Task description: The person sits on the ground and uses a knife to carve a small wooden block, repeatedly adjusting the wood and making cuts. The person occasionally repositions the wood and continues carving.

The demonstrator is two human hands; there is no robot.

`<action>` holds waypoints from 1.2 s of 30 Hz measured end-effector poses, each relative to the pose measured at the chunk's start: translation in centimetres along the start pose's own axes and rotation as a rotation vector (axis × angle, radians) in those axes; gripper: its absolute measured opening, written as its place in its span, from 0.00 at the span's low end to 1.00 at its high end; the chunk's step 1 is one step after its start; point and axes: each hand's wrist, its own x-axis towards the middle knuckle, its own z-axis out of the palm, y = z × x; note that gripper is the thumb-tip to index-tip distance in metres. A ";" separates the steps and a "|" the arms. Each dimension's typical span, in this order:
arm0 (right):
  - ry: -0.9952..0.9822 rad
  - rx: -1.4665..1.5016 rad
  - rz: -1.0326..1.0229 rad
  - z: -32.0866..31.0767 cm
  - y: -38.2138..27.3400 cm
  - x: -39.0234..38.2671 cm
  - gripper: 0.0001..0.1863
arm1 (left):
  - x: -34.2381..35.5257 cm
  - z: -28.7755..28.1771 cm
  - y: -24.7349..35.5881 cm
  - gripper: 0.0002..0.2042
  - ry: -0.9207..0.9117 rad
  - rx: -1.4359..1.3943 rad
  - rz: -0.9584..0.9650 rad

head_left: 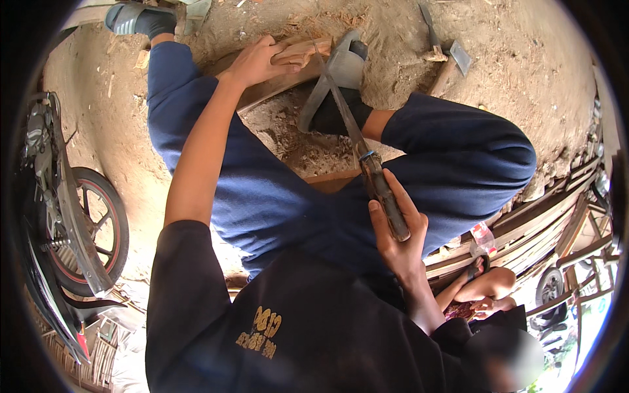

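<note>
My left hand [265, 62] grips a light-brown wooden piece [301, 51] lying over a darker board [268, 88] at top centre, fingers curved over it. My right hand [400, 229] is closed on the dark handle [386, 200] of a long, narrow-bladed saw [344, 101]. The blade runs diagonally up to the wooden piece, beside my left fingers; whether its teeth touch the wood I cannot tell. My sandalled right foot [344, 62] is just right of the wood, behind the blade.
Tools with metal blades [458, 56] lie on the dirt at top right. A motorbike [69, 236] stands at left. Planks [511, 236] are stacked at right, near a plastic bottle [483, 239] and another person's bare legs and hands [491, 288]. A wooden strip [327, 180] lies between my legs.
</note>
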 end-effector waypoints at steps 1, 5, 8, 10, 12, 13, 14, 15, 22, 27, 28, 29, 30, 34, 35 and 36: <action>0.005 -0.005 0.000 0.0 -0.1 0.0 0.26 | 0.2 -0.2 0.4 0.45 -0.040 -0.065 -0.047; -0.005 -0.014 0.067 -0.1 -0.9 0.0 0.26 | 0.0 -0.6 0.8 0.45 -0.059 -0.096 -0.104; -0.006 -0.064 0.015 0.1 -0.9 0.0 0.25 | -0.1 -0.5 0.4 0.45 -0.051 -0.088 -0.091; 0.009 -0.114 -0.017 0.3 -1.2 0.1 0.25 | 0.2 -0.5 0.5 0.46 -0.056 -0.076 -0.085; 0.003 -0.131 -0.062 0.3 -0.9 -0.1 0.26 | 0.3 -0.2 0.1 0.45 -0.020 -0.050 -0.080; -0.001 -0.141 -0.086 0.2 -0.9 -0.2 0.26 | 0.2 0.2 -0.3 0.45 0.019 -0.028 -0.080; 0.019 -0.102 -0.042 -0.1 -1.0 -0.7 0.27 | 0.2 0.6 -0.7 0.45 0.057 -0.007 -0.079; 0.043 -0.065 0.008 -0.5 -1.3 -1.8 0.27 | 0.3 0.3 -0.4 0.45 0.037 -0.022 -0.089; 0.111 0.118 0.156 -1.9 -4.6 -0.9 0.28 | 0.1 -0.1 0.5 0.43 0.107 -0.008 -0.094; 0.060 0.217 0.152 -0.5 -2.9 0.2 0.27 | -0.5 0.3 1.0 0.40 0.204 0.008 -0.091; 0.051 0.224 0.147 -0.3 -2.6 0.2 0.27 | -0.5 0.1 1.2 0.40 0.187 0.038 -0.097; 0.040 0.213 0.145 -0.2 -2.4 0.0 0.27 | -0.5 0.0 1.5 0.40 0.170 0.068 -0.104; 0.030 0.224 0.153 0.0 -2.2 -0.1 0.27 | -0.7 0.3 1.6 0.40 0.203 0.114 -0.084; 0.008 0.234 0.155 0.4 -1.5 0.0 0.27 | -1.6 1.5 2.7 0.39 0.266 0.260 -0.014; 0.001 0.224 0.161 0.4 -1.5 0.1 0.27 | -1.6 1.5 2.9 0.39 0.263 0.286 0.001; -0.012 0.213 0.166 0.4 -1.4 0.2 0.27 | -1.6 1.4 3.0 0.38 0.219 0.286 -0.029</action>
